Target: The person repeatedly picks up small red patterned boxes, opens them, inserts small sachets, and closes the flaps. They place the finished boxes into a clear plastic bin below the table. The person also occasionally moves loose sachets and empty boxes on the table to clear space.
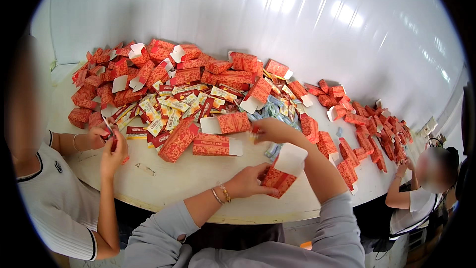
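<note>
White glossy wall (307, 15) w/ light glare behind pale round table (198, 188)

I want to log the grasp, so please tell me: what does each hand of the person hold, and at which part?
The left hand holds a small red patterned cardboard box with an open white flap, at its lower left side. The right hand reaches into the sachet pile; its hold cannot be told.

A small red-orange patterned carton (280, 173), its white flap open, is gripped in the left hand (248, 181) near the table's front edge, while the right hand (270, 129) reaches into the pile of small sachets (173, 106), which are yellow, white and red at centre and pale blue towards the right. Two like cartons (213, 145) lie flat just behind the hands. Heaps of identical red cartons (148, 64) run along the back of the table, and another heap (372, 129) runs to the right.
</note>
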`<state>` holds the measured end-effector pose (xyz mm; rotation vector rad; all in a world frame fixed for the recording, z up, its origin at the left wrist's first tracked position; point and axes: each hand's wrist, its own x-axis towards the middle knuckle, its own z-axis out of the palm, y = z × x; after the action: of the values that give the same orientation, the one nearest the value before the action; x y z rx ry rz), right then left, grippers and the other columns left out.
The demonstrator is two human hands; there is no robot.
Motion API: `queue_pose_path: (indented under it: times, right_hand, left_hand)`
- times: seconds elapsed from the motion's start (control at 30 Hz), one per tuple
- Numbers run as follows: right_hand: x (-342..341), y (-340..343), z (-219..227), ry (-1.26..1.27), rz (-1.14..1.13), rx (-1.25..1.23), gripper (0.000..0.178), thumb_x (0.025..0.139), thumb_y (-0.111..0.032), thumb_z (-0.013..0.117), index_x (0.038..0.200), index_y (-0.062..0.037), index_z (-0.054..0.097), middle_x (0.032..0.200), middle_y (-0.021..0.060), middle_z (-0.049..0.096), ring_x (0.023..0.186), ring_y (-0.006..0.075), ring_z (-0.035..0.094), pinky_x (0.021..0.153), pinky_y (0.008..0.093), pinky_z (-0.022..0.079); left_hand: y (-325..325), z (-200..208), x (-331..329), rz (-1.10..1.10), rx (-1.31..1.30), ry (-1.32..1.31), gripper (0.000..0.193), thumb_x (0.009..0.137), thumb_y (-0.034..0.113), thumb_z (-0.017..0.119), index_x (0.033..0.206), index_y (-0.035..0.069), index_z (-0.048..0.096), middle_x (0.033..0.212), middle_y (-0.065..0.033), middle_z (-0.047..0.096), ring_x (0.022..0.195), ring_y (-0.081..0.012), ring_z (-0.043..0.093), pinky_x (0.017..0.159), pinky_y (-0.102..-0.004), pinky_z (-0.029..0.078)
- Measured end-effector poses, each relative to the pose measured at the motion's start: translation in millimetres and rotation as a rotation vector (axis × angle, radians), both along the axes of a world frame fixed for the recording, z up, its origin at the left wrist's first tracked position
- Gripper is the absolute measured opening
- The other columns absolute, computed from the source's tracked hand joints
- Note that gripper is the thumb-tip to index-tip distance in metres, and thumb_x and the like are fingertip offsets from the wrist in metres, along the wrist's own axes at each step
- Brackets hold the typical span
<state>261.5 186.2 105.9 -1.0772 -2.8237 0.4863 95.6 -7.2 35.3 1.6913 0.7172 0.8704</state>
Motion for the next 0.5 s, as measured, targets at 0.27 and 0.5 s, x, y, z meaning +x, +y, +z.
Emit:
queue_pose_path:
  times: [0.27, 0.5]
  right_hand:
    - [94.7, -84.0, 41.8, 1.713, -0.184, -0.351, 0.04, 0.119, -0.021, 0.053, 0.155, -0.0029, 0.048, 0.134, 0.0121, 0.069, 0.119, 0.0266, 0.075, 0.1, 0.0481, 0.065]
    - [56.8, -101.1, -17.3, 1.197, -0.395, -0.107, 0.033, 0.119, -0.025, 0.057, 0.142, -0.0028, 0.049, 0.128, 0.0076, 0.063, 0.118, 0.0128, 0.058, 0.106, 0.0336, 0.049]
  left_hand:
    - [5.6, -6.3, 6.8, 0.31, 0.012, 0.112, 0.08, 0.089, 0.047, 0.092, 0.143, -0.004, 0.063, 0.112, -0.0195, 0.081, 0.098, -0.0256, 0.081, 0.09, -0.0383, 0.064]
    - [1.2, -1.5, 11.1, 0.345, 0.053, 0.234, 0.078, 0.087, 0.049, 0.093, 0.138, -0.004, 0.066, 0.108, -0.0201, 0.081, 0.093, -0.0289, 0.081, 0.087, -0.0394, 0.063]
